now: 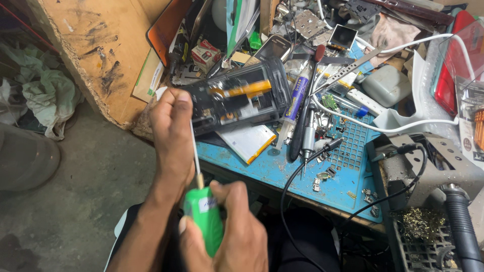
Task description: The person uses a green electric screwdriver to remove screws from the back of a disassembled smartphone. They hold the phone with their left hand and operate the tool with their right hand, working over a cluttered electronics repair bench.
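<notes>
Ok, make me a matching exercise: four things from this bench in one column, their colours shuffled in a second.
Things:
1. screwdriver handle in the right hand
2. work mat
3. opened phone held by the left hand
4. cable across the mat

Colours:
A. white
B. black
C. green
D. blue

Pairs: 1-C, 2-D, 3-B, 4-A

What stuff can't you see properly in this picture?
- Head view: the screwdriver tip is hidden behind the left hand; only the thin shaft shows.
- Part of the green screwdriver handle is covered by the right hand.
- The near end of the opened phone is covered by the left hand's fingers.
- The tiny parts on the blue mat are too small to identify.
</notes>
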